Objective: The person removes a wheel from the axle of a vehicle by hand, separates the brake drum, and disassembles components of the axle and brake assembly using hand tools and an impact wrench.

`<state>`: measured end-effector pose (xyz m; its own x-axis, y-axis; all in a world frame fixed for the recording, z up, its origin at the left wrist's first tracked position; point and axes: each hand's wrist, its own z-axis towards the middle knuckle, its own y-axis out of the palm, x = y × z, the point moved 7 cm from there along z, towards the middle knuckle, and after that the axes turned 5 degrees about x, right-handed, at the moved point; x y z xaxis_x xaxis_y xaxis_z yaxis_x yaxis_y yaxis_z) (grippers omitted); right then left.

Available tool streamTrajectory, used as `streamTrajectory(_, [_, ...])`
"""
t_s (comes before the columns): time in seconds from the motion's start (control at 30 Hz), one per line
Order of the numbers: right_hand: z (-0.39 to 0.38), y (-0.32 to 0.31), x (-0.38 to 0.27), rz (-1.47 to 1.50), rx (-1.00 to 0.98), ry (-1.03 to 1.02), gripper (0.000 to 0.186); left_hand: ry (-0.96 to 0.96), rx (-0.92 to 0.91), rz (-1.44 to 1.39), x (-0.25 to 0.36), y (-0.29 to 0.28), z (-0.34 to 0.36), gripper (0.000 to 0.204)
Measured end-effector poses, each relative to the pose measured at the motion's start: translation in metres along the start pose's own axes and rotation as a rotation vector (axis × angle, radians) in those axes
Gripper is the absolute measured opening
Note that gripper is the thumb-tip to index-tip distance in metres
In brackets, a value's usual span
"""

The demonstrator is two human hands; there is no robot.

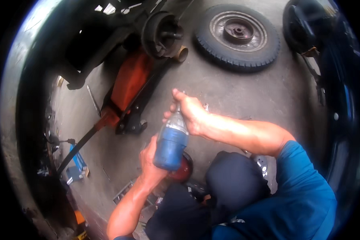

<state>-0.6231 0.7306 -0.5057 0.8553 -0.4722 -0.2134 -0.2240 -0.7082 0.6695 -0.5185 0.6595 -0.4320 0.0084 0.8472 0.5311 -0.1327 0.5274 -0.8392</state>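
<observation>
A blue impact wrench (172, 146) with a grey metal nose is held up in front of my knees, its nose pointing away from me. My left hand (150, 160) is closed on the body's left side and underside; some of its fingers are hidden behind the tool. My right hand (188, 110) wraps round the front end, thumb stretched forward, so the tip is mostly covered. Beyond my hands, to the left, a bare wheel hub with its brake drum (158, 36) sticks out from under the raised vehicle.
A red floor jack (132, 80) reaches under the vehicle at left, its dark handle (78, 150) slanting toward me. A wheel with tyre (238, 38) lies flat on the concrete floor at the back. A blue box (75, 173) stands at lower left. Dark bodywork (340, 116) lines the right.
</observation>
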Motion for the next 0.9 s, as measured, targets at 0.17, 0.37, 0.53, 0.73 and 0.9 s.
streamTrajectory(0.17, [-0.001, -0.002, -0.008, -0.281, 0.13, -0.068, 0.026, 0.094, 0.025, 0.094, -0.002, -0.009, 0.01, 0.05])
streamTrajectory(0.37, [-0.037, 0.065, -0.029, -0.335, 0.107, -0.245, 0.028, 0.004, -0.031, -0.483, -0.033, -0.01, 0.011, 0.042])
streamTrajectory(0.53, [-0.001, 0.075, -0.019, -0.325, 0.009, -0.175, 0.027, -0.125, 0.089, -0.574, -0.038, 0.005, 0.012, 0.015])
streamTrajectory(0.73, [0.026, 0.062, -0.01, -0.338, 0.008, -0.06, 0.03, -0.223, 0.052, -0.373, -0.056, 0.034, 0.01, 0.019])
streamTrajectory(0.9, [0.025, 0.037, -0.045, -0.349, -0.024, -0.016, 0.032, -0.03, -0.048, -0.154, -0.049, 0.066, 0.034, 0.041])
